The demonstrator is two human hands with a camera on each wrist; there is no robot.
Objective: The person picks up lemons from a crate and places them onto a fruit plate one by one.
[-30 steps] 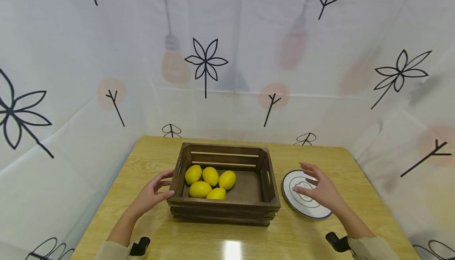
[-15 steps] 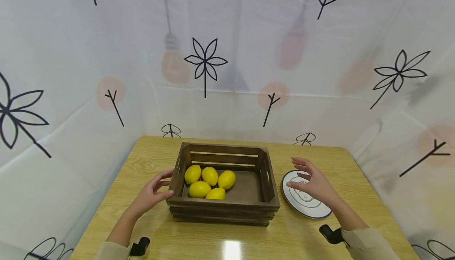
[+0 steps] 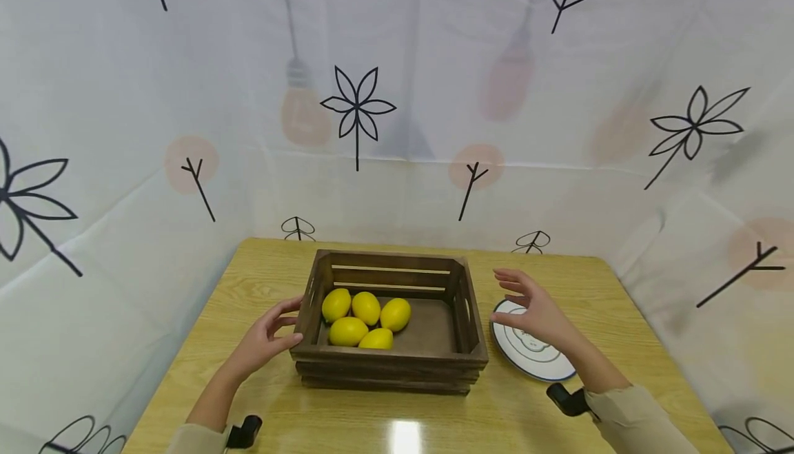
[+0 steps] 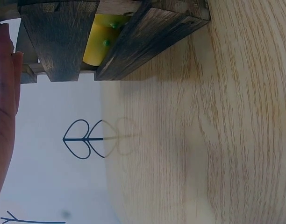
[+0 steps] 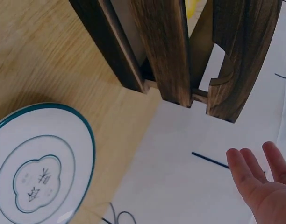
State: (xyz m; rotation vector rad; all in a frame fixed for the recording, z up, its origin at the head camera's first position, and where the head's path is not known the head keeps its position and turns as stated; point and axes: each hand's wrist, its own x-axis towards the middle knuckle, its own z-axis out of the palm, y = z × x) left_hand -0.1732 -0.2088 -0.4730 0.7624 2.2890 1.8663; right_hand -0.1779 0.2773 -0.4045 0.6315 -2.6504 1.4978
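A dark wooden crate (image 3: 391,371) stands on the table, with several lemons (image 3: 349,331) in its left half. My left hand (image 3: 268,340) touches the crate's left end, thumb at the front corner. In the left wrist view its fingers (image 4: 3,93) lie fairly straight along the slats (image 4: 59,42), and a lemon (image 4: 98,44) shows through a gap. My right hand (image 3: 540,313) hovers over a white plate (image 3: 540,364), to the right of the crate and apart from it. The right wrist view shows its fingers (image 5: 243,172) spread, holding nothing, near the crate's handle cutout (image 5: 222,79).
The light wood table (image 3: 260,275) carries the crate and plate. A pale curtain (image 3: 397,185) printed with plant drawings encloses the back and sides. A black wrist mount (image 3: 245,431) sits on each forearm. Light glares on the table's front (image 3: 406,437).
My right hand has moved left and slightly away from me over the plate, closer to the crate. My left hand, the crate, the lemons and the plate stay put.
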